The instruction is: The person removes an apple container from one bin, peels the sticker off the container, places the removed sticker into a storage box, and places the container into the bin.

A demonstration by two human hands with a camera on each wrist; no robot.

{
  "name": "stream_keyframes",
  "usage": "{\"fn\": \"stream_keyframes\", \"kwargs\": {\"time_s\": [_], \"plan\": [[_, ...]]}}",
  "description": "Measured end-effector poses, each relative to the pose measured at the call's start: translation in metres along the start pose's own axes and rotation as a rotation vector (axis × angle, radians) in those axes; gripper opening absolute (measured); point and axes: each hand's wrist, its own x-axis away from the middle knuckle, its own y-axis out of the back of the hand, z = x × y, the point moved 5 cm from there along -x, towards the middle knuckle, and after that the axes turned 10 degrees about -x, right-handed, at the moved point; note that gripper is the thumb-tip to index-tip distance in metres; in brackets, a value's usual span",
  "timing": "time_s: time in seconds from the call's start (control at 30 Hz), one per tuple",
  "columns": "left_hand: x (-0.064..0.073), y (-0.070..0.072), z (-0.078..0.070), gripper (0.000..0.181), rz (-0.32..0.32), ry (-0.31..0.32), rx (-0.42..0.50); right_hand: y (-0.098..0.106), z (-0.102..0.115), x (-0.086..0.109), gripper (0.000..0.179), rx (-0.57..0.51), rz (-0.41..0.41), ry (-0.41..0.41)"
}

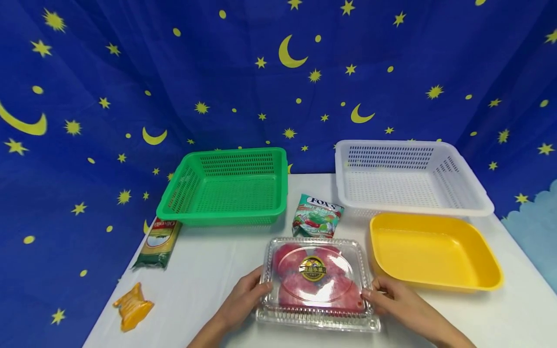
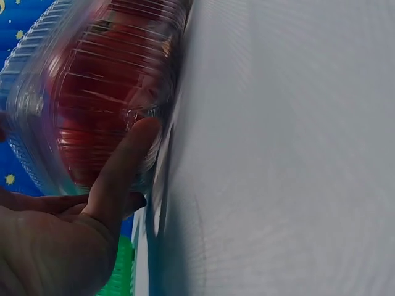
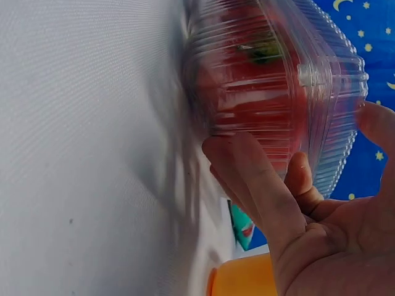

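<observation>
- Right now the clear plastic box (image 1: 319, 286) sits low in the frame, a little right of centre, lid on; whether its base touches the table (image 1: 209, 270) I cannot tell.
- Red fruit (image 1: 292, 294) shows through the plastic, and a round black-and-gold sticker (image 1: 312, 268) marks the top of the lid.
- The left hand (image 1: 241, 300) is clamped on the box's left side, thumb over the edge, fingers against the wall.
- The right hand (image 1: 398, 305) is clamped on the opposite side, its thumb at the rim and fingertips (image 3: 250, 148) pressed to the ribbed wall.
- Just beyond the box, near the middle of the frame, lies a green candy bag (image 1: 317, 220) printed "FOX'S".
- Right of the box stands a yellow tub (image 1: 435, 256), with a white basket (image 1: 389, 188) just behind it.
- A green basket (image 1: 237, 193) stands left of centre; a gold-and-green packet (image 1: 157, 244) lies by its near left corner.
- Toward the lower left, well apart from the hands, is a small orange packet (image 1: 132, 308).
- Behind everything hangs a blue curtain (image 1: 243, 63) with yellow moons and stars.
</observation>
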Motion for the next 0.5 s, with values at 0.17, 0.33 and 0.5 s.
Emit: {"fn": "stream_keyframes", "kwargs": {"time_s": [0.17, 0.33, 0.5], "plan": [[0.001, 0.002, 0.001, 0.059, -0.016, 0.028, -0.052, 0.001, -0.002, 0.0, 0.025, 0.033, -0.008, 0.021], [0.002, 0.002, 0.002, 0.059, -0.039, 0.018, -0.099, 0.003, 0.007, 0.002, 0.021, 0.301, -0.058, 0.134], [0.003, 0.001, 0.003, 0.058, -0.042, 0.004, -0.131, 0.006, 0.024, 0.007, 0.033, 0.568, -0.172, 0.098]]}}
